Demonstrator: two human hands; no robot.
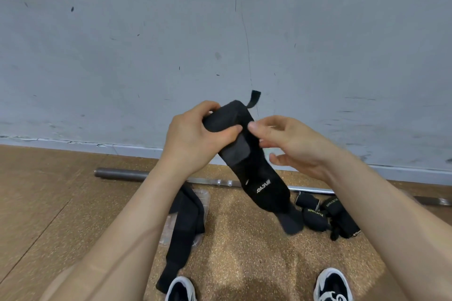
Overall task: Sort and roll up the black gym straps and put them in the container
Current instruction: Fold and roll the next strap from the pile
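1. Your left grip (193,137) is closed round the rolled top of a black strap (259,178), thumb across the front of the roll and fingers curled over its back.
2. The strap is up in the air in front of the wall. Its unrolled length hangs down to the right, and its tail ends just above the floor (244,256).
3. Your right grip (293,146) sits at the strap's right edge with the thumb tip against the cloth. I cannot tell whether its fingers pinch the strap or only hover.
4. This looks like the rolling step, only just started: most of the strap is loose.
5. Next you will likely need to feed the hanging length with the right while the left turns the roll, keeping the edges lined up and the wraps tight.
6. The clear container (204,197) lies on the floor to the left, with another loose strap (183,232) draped over it.
7. Several rolled straps (314,219) lie on the floor to the right, not yet in the container.
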